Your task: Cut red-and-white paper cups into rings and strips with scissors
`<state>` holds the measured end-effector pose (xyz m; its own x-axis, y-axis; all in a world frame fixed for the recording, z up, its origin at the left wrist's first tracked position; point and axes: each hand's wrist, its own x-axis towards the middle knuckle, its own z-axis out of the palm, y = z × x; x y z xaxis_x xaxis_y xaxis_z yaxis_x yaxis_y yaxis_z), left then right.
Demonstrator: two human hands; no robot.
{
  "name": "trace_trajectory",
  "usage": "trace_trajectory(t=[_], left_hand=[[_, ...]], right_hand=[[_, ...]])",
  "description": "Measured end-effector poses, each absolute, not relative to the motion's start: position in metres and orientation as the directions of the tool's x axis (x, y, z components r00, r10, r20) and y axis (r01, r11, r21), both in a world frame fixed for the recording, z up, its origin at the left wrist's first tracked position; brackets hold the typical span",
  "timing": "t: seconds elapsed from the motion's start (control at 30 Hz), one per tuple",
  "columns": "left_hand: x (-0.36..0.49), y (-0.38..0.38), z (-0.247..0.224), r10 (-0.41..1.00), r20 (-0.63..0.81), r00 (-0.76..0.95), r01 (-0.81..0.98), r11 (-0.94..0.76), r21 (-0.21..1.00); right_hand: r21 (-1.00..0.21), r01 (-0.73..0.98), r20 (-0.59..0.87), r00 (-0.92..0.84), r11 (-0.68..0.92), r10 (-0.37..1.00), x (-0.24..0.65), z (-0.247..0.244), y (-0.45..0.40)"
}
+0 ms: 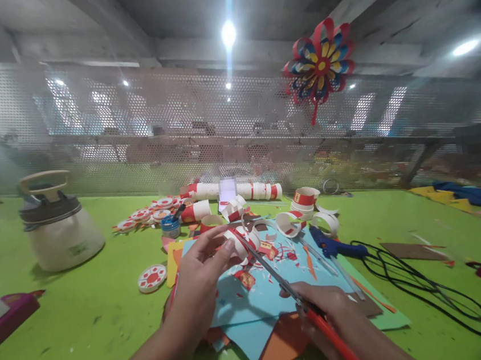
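Note:
My left hand (201, 270) pinches a white paper ring with a red band (237, 244) above the middle of the light blue paper (253, 299). My right hand (323, 309) is wrapped round the red handle of long-bladed scissors (276, 276). The blades point up and left, and their tips reach the ring's edge in the view. Red and white paper scraps (280, 251) lie on the blue paper under the ring. Just beyond my hands stand more cut white rings (288, 225).
A blue glue gun (335, 244) with a black cable lies at the right. Further left are a blue jar (170, 226), a round red-and-white piece (152, 278) and a large container (63, 233). Behind lies a long white tube (245, 190). A paper flower (321, 65) hangs above.

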<state>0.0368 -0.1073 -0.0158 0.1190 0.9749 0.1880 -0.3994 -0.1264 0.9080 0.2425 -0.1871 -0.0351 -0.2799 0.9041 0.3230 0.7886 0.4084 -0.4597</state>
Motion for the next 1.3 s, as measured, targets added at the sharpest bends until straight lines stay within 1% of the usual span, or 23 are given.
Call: trace_trajectory(t=[0.07, 0.13, 0.2, 0.3, 0.5, 0.67, 0.83, 0.97, 1.07, 1.13, 1.23, 1.3], left_hand=[[0.0358, -0.1051, -0.0142, 0.981, 0.154, 0.117, -0.430, -0.090, 0.898], [0.0351, -0.1028, -0.0135, 0.985, 0.128, 0.118, -0.431, -0.065, 0.900], [0.0344, -0.1013, -0.0143, 0.982, 0.126, 0.142, -0.414, -0.057, 0.908], [0.0336, -0.1007, -0.0172, 0.970, 0.145, 0.193, -0.385, -0.061, 0.921], [0.0339, -0.1033, -0.0196, 0.966, 0.139, 0.216, -0.412, -0.039, 0.910], [0.0350, -0.1042, -0.0204, 0.983, 0.105, 0.150, -0.406, -0.036, 0.913], [0.0346, -0.1043, -0.0187, 0.982, 0.107, 0.156, -0.418, -0.033, 0.908], [0.0348, -0.1041, -0.0150, 0.976, 0.123, 0.179, -0.438, -0.033, 0.898], [0.0353, -0.1033, -0.0133, 0.975, 0.110, 0.193, -0.483, -0.003, 0.876], [0.0349, -0.1026, -0.0132, 0.979, 0.097, 0.182, -0.490, 0.005, 0.871], [0.0335, -0.1017, -0.0144, 0.977, 0.111, 0.181, -0.436, -0.022, 0.899], [0.0328, -0.1015, -0.0156, 0.972, 0.133, 0.193, -0.388, -0.048, 0.920]], right_hand=[[-0.485, 0.774, 0.314, -0.281, 0.408, 0.907, 0.2420, -0.0345, -0.1863], [-0.539, 0.741, 0.298, -0.277, 0.400, 0.914, 0.2415, -0.0329, -0.1847], [-0.585, 0.706, 0.283, -0.283, 0.399, 0.916, 0.2420, -0.0318, -0.1828], [-0.616, 0.673, 0.280, -0.299, 0.410, 0.912, 0.2444, -0.0321, -0.1808], [-0.622, 0.659, 0.279, -0.320, 0.424, 0.905, 0.2449, -0.0330, -0.1824], [-0.601, 0.647, 0.341, -0.323, 0.469, 0.883, 0.2405, -0.0326, -0.1851], [-0.546, 0.718, 0.311, -0.305, 0.432, 0.900, 0.2398, -0.0333, -0.1863], [-0.520, 0.739, 0.329, -0.291, 0.429, 0.898, 0.2407, -0.0369, -0.1852], [-0.530, 0.732, 0.334, -0.283, 0.428, 0.899, 0.2402, -0.0371, -0.1843], [-0.560, 0.712, 0.320, -0.287, 0.424, 0.903, 0.2394, -0.0350, -0.1846], [-0.614, 0.668, 0.291, -0.302, 0.419, 0.908, 0.2388, -0.0311, -0.1857], [-0.620, 0.669, 0.286, -0.294, 0.410, 0.912, 0.2391, -0.0297, -0.1856]])
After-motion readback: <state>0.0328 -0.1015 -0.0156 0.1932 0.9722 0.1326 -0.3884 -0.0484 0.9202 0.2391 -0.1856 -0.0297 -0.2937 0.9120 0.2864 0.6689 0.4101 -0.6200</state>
